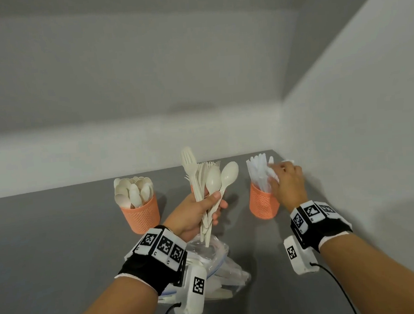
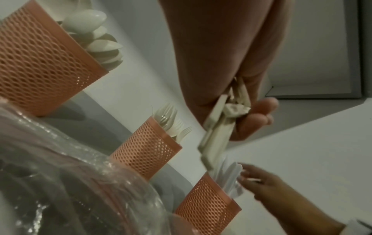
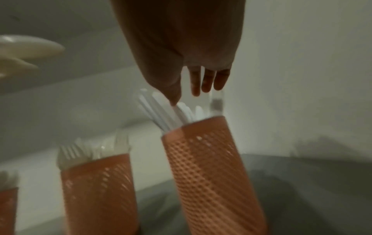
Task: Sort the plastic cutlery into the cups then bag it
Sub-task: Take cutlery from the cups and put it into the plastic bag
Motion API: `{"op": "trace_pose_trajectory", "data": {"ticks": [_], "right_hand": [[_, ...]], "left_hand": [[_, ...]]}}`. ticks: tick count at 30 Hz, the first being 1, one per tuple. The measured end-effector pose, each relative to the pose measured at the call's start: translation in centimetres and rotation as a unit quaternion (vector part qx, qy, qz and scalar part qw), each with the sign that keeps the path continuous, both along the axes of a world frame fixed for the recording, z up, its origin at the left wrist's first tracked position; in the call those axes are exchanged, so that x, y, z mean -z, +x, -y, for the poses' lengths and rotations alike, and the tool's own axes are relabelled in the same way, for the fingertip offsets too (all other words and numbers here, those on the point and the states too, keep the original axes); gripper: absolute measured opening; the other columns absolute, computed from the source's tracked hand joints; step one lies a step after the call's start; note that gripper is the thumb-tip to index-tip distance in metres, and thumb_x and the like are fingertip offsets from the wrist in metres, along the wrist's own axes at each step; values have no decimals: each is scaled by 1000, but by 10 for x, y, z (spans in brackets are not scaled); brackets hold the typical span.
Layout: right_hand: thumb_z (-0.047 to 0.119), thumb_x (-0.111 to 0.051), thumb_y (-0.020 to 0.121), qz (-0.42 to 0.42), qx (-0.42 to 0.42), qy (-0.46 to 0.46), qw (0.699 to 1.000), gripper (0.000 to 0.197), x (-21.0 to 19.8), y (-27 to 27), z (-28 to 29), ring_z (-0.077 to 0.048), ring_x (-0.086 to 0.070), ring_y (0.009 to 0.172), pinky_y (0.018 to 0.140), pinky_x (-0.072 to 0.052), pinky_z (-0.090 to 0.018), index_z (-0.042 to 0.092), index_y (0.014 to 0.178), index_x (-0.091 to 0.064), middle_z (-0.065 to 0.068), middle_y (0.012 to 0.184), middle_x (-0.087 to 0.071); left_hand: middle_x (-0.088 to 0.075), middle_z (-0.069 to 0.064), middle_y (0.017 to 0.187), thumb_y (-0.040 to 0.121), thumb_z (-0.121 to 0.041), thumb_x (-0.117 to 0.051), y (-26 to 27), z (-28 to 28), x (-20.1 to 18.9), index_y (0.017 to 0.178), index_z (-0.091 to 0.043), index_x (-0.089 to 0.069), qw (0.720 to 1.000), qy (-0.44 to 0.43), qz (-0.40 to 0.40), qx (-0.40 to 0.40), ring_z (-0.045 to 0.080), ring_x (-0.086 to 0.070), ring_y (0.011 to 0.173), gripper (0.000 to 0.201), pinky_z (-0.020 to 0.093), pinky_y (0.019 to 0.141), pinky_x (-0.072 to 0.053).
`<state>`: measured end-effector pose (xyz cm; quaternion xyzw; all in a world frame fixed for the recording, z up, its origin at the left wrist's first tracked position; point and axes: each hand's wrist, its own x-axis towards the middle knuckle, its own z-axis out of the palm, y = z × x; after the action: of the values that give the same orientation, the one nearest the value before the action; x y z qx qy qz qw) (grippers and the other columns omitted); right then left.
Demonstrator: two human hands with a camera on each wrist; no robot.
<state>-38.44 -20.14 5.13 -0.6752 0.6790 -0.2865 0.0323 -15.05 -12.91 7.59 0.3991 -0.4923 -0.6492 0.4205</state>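
Observation:
My left hand [image 1: 200, 211] grips an upright bundle of cream forks and spoons [image 1: 212, 178] above a clear plastic bag [image 1: 215, 254]; the handles [image 2: 217, 135] stick out below its fingers. Three orange mesh cups stand in a row. The left cup [image 1: 141, 215] holds spoons, the middle cup [image 2: 147, 154] holds forks and is mostly hidden behind my left hand in the head view. The right cup [image 1: 263, 204] holds white knives [image 3: 161, 111]. My right hand [image 1: 288, 183] hovers over those knives with fingers loosely extended, the thumb touching one tip.
The grey tabletop [image 1: 60, 240] meets white walls behind and at the right, close to the knife cup. The bag [image 2: 60, 182] lies crumpled under my left wrist with more cutlery inside. Cables trail from both wrist units.

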Motion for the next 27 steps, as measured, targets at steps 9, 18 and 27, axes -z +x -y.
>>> {"op": "trace_pose_trajectory", "data": {"ticks": [9,18,27], "right_hand": [[15,-55,90,225,-184,-78,954,15,-66,89,-43,-18,-54,76,69,-41,-21,3,95,-63,-13,88,-63],[30,-61,88,359,-313,299,827,27,-62,117,-60,-15,-57,53,53,-47,-22,5,86,-68,1,51,-60],[40,-69,73,427,-317,339,776,58,-58,135,-56,-45,-47,77,57,-44,-33,-10,101,-62,-52,99,-50]], "left_hand": [[-53,1,66,95,-8,-41,3,-6,-3,91,-8,-58,998,-36,-40,-26,6,-45,45,17,19,48,-44],[-73,6,69,82,13,-49,25,-12,-6,93,2,-62,996,14,-73,49,13,-70,66,21,24,66,-58],[-74,10,82,58,11,-38,38,-11,-5,79,-2,-74,986,80,-81,123,19,-71,74,44,32,73,-59]]}}
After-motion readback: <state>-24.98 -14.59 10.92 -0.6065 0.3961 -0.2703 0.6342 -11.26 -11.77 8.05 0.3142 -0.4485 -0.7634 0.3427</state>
